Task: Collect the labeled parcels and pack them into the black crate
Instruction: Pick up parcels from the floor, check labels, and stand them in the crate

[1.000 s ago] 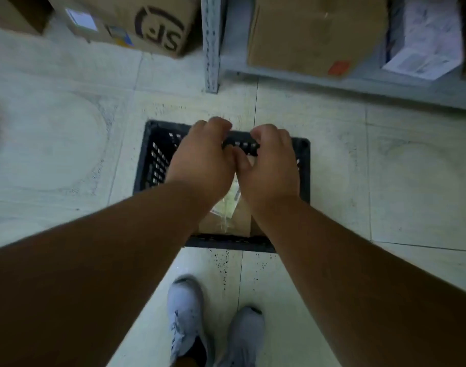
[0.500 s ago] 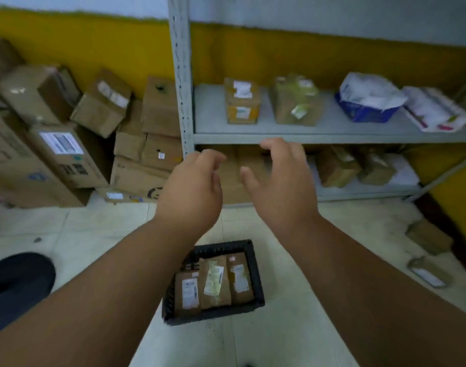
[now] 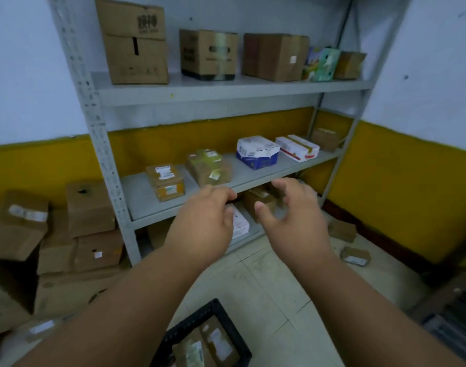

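Hands, left (image 3: 202,223) and right (image 3: 292,218), reach forward, fingers curled apart, holding nothing.

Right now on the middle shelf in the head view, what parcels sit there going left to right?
Small brown box with white label → tape-wrapped brown parcel → white and blue box → white box with red trim → brown box at the far end.
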`<state>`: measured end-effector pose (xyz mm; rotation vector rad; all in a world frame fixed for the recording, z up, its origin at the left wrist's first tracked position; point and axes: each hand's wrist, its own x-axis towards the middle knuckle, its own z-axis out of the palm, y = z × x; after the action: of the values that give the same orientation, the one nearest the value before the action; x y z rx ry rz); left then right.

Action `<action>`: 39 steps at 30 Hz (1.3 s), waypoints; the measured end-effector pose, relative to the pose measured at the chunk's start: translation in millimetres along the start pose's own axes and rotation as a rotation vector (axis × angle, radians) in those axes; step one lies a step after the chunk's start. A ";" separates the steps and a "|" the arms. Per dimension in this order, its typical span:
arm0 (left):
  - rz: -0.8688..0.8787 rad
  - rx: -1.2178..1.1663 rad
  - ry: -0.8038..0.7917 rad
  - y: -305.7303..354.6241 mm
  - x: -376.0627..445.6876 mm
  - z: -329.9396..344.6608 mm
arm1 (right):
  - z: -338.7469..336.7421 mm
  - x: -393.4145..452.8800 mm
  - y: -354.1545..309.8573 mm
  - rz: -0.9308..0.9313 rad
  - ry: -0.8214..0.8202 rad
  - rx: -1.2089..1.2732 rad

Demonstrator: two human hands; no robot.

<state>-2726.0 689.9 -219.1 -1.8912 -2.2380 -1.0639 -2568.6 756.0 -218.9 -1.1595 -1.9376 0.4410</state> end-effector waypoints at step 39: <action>0.347 -0.311 -0.311 308.2 320.5 451.8 | -230.4 235.1 459.4 0.496 0.295 -0.111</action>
<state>-2360.3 1204.1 -280.8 -2.6145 -1.8425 -1.1794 -2184.7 1168.1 -265.9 -1.6829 -1.4286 0.3944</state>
